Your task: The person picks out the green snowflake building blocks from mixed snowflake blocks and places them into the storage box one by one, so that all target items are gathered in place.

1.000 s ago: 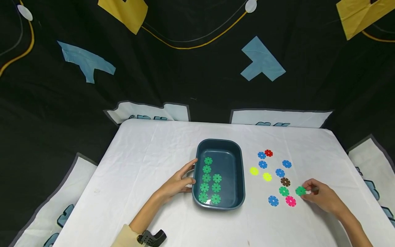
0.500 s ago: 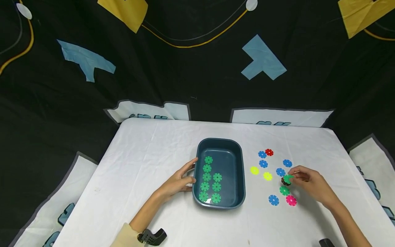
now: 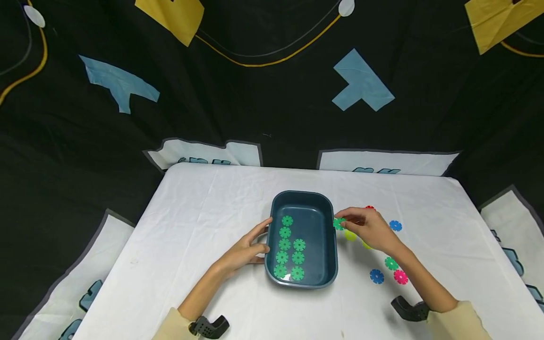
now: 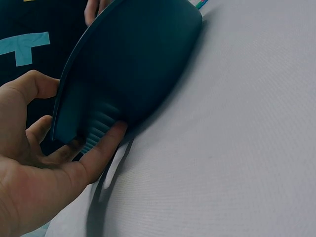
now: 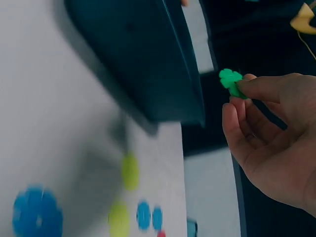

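My right hand (image 3: pixel 371 229) pinches a green notched plastic disc (image 3: pixel 338 224) between thumb and fingertips, just outside the right rim of a dark blue-green tray (image 3: pixel 314 278). In the right wrist view, that disc (image 5: pixel 231 81) is raised beside the tray wall (image 5: pixel 143 74). My left hand (image 3: pixel 242 248) holds the tray's left side. In the left wrist view, its fingers (image 4: pixel 101 150) lie against the tray's outer wall (image 4: pixel 133 59). Inside the tray, several green discs (image 3: pixel 284 244) lie flat in two columns at the left, the left column longer.
Right of the tray lie loose discs on the white-covered table (image 3: pixel 204 203): blue ones (image 3: pixel 376 276), a green one (image 3: pixel 391 263), a pink one (image 3: pixel 401 276) and yellow ones (image 3: pixel 350 235). My right hand and arm hide others. A black curtain (image 3: pixel 272 108) hangs behind.
My right hand has lifted the green disc from the right-hand group and carried it left over the other discs to the tray's right rim. The left hand and tray stay put.
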Demonstrator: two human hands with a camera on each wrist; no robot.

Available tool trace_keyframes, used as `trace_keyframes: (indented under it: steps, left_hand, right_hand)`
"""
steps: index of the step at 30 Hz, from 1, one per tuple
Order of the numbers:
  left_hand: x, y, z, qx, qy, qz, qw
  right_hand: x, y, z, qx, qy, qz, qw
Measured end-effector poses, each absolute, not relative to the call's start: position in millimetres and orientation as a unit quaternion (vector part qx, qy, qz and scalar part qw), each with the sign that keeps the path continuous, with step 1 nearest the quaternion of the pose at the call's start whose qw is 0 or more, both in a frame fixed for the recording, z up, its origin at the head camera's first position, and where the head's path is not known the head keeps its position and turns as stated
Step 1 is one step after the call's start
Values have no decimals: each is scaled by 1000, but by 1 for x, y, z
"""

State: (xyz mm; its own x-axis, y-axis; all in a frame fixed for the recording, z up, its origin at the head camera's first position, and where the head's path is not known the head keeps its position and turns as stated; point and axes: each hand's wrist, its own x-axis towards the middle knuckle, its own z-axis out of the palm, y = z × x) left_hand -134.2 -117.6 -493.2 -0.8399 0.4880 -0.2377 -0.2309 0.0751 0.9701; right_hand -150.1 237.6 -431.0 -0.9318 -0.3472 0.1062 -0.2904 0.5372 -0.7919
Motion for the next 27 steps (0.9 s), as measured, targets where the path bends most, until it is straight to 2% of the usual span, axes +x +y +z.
trace_keyframes:
  steps: [8, 16, 27]
  left_hand:
    - [-135, -118, -494, 94, 685, 672, 266]
    - [-135, -118, -494, 92, 686, 671, 267]
    - [-135, -118, -494, 93, 682, 673, 269]
  right_hand:
    - [-178, 193, -438, -231, 866, -433, 96]
    - [-199, 169, -444, -262, 868, -396, 143]
    - [-206, 147, -458, -263, 904, -298, 159]
